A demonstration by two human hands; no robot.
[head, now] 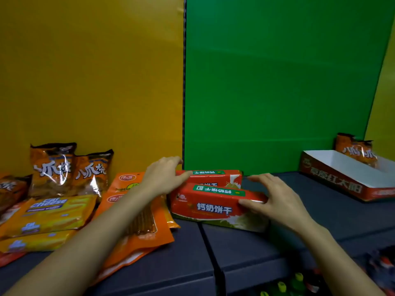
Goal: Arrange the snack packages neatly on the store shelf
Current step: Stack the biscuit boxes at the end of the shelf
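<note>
Two red biscuit packs lie on the dark shelf (320, 210) in front of the green back panel. The front pack (209, 207) sits against the rear pack (215, 177). My left hand (164, 175) grips the left end of the rear pack, thumb on its front face. My right hand (277, 199) holds the right end of the front pack, thumb on its front and fingers spread above. Left of them lie flat orange pouches (147, 229), yellow cheese packs (53, 212) and upright orange-brown snack bags (70, 169).
A red and white cardboard tray (342, 180) stands at the back right with two orange snack bags (354, 150) at its far end. Yellow (92, 71) and green (277, 82) panels back the shelf. Bottles and packets (299, 283) show below the front edge.
</note>
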